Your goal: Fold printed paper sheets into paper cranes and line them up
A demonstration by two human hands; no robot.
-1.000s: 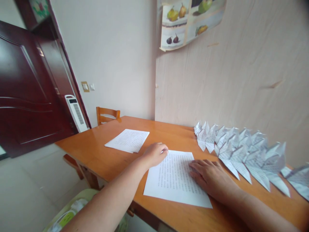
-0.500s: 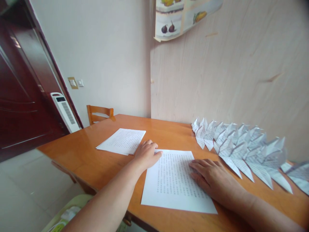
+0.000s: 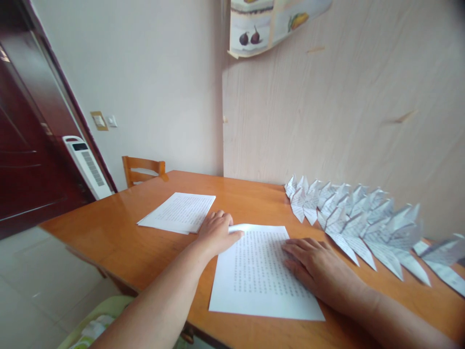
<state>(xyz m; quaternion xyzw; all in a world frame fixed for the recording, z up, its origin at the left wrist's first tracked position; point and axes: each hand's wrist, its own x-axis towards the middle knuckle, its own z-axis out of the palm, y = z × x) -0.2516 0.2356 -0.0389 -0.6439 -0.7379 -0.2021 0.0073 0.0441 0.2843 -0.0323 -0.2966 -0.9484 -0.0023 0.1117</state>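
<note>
A printed sheet of paper (image 3: 267,271) lies on the wooden table in front of me. My left hand (image 3: 216,230) is at its far left corner, thumb on top and fingers curled over the side, pinching the slightly raised edge. The fingertips are partly hidden. On the sheet's right edge rests my right hand (image 3: 314,266), flat, with its fingers stretched out and holding nothing. Just left of my left hand lies a stack of printed sheets (image 3: 178,211).
Several rows of folded paper pieces (image 3: 363,213) stand along the table's right side. The wooden table (image 3: 145,254) meets the wall at the back. A wooden chair (image 3: 143,167) stands beyond the far left edge. Below the near edge is a pale green container (image 3: 109,308).
The sheet's far left edge has lifted slightly at my left thumb. My right hand stays on the right edge. The whole view has shifted a little to the right.
</note>
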